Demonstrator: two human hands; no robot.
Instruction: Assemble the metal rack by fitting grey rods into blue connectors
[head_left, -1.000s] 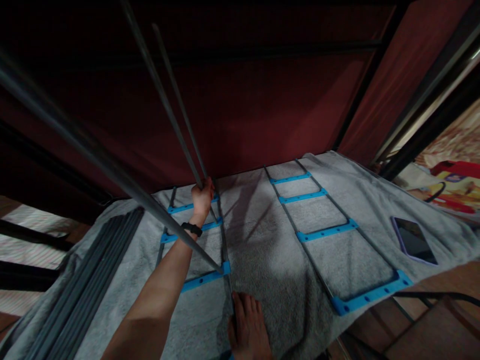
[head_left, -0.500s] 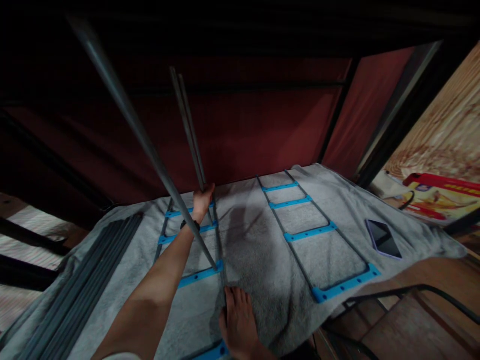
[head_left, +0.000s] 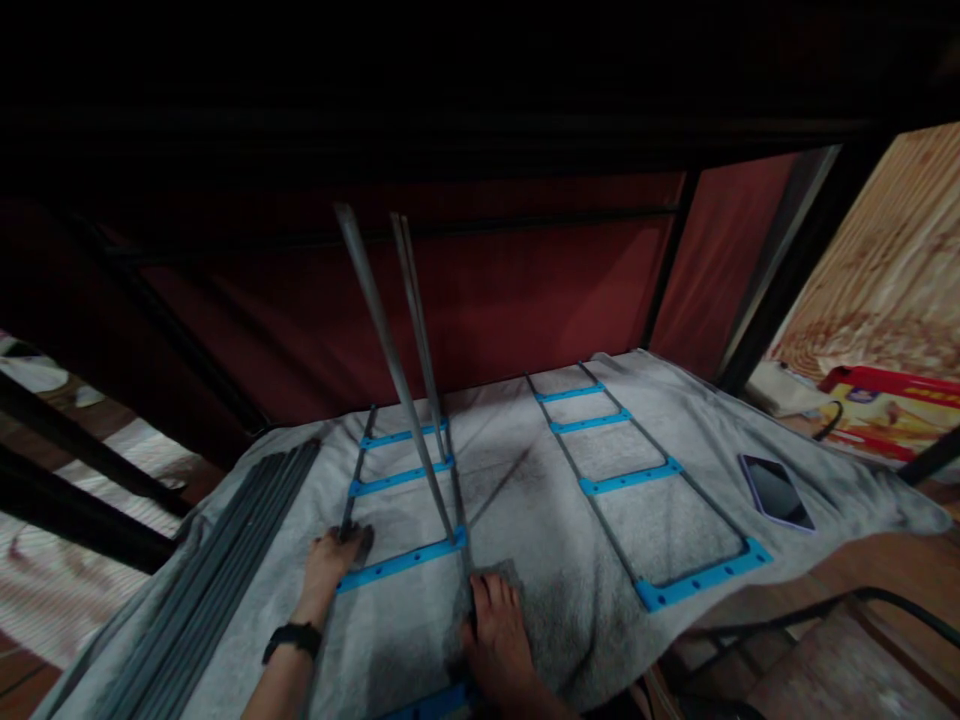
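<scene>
A ladder-like frame of grey rods and blue connector bars (head_left: 401, 567) lies on a grey cloth (head_left: 555, 540). My left hand (head_left: 328, 568), with a dark wristband, is closed around the frame's left side rod (head_left: 349, 508); its fingertips are slightly blurred. My right hand (head_left: 499, 635) rests at the near end of the right side rod (head_left: 458, 495), thumb and fingers closed about it. A thick grey pipe (head_left: 394, 365) stands tilted from the near bar's right corner. Farther back, two thinner-looking upright pipes (head_left: 421, 330) rise from the right-hand corners of other bars.
A second blue-barred frame (head_left: 626, 480) lies to the right, with a phone (head_left: 776, 492) beyond it. Several loose grey pipes (head_left: 217, 590) are bundled at left. Dark metal posts (head_left: 780, 270) and a red panel (head_left: 525, 290) enclose the back. A red-and-yellow box (head_left: 892, 410) sits at far right.
My left hand has left the far upright pipes and come back to the frame's left side rod. My right hand stays at the right rod. The view has shifted slightly.
</scene>
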